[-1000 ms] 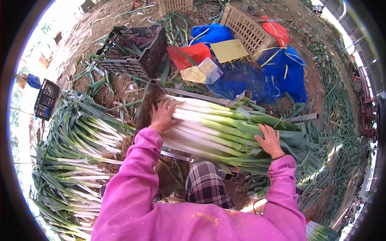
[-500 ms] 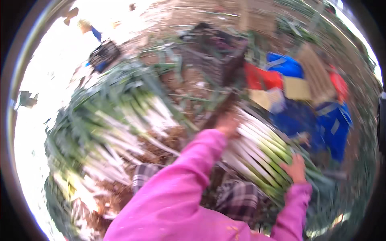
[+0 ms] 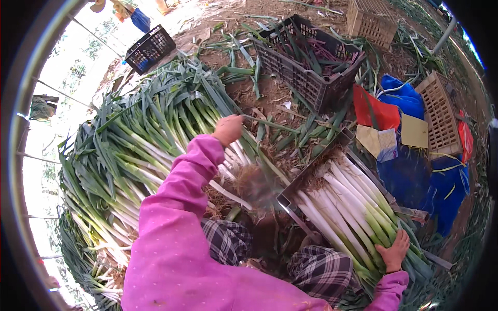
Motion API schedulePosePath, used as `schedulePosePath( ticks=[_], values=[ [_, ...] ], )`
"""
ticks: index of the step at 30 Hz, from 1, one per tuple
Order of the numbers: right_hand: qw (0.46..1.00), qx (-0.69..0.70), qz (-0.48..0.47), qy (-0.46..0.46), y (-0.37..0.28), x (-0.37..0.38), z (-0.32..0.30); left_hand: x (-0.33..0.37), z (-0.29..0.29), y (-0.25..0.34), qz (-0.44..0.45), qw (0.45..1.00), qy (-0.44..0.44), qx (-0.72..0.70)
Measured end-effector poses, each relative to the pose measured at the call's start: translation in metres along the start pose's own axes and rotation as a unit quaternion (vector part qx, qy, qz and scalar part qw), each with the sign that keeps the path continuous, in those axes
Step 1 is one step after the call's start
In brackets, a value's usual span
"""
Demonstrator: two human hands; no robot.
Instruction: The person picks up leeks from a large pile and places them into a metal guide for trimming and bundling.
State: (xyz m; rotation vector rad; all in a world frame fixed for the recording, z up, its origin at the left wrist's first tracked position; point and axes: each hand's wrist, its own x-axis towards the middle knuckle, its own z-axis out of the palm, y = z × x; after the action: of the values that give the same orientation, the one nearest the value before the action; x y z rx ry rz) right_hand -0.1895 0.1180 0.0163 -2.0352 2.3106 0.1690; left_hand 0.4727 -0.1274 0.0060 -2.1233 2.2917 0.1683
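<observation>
My left hand (image 3: 228, 129), its fingers curled, grips a leek (image 3: 267, 160) at the right end of a big leek pile (image 3: 140, 137). The leek's white stem slants down toward the rooty ends. On the right, several leeks (image 3: 347, 207) lie side by side in a metal-edged frame (image 3: 340, 140), with roots against its far end and green leaves toward me. My right hand (image 3: 395, 252) rests on the green part of these leeks, thumb and fingers apart. Loose roots (image 3: 249, 181) lie blurred between pile and frame.
A black crate (image 3: 311, 67) with dark leafy stalks stands beyond the frame. Further off are a smaller black crate (image 3: 150, 49) and tan crates (image 3: 371, 23). Blue bags (image 3: 448, 192) and a red bag (image 3: 376, 109) lie at right. Leaf scraps litter the soil.
My left hand has gone from the root end of the framed leeks up and left to the pile. My right hand stays on the leeks' green part. The view has turned slightly.
</observation>
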Motion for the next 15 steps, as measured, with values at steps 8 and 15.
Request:
schedulePosePath(
  ticks=[8,15],
  values=[
    [0.999,-0.018,0.004,-0.031,-0.003,0.001,-0.014,0.026,0.125,0.002,-0.001,0.973,-0.219,0.078],
    [0.998,-0.017,0.017,-0.050,-0.001,-0.003,-0.019,-0.001,0.194,0.110,0.326,0.921,-0.176,0.124]
  ],
)
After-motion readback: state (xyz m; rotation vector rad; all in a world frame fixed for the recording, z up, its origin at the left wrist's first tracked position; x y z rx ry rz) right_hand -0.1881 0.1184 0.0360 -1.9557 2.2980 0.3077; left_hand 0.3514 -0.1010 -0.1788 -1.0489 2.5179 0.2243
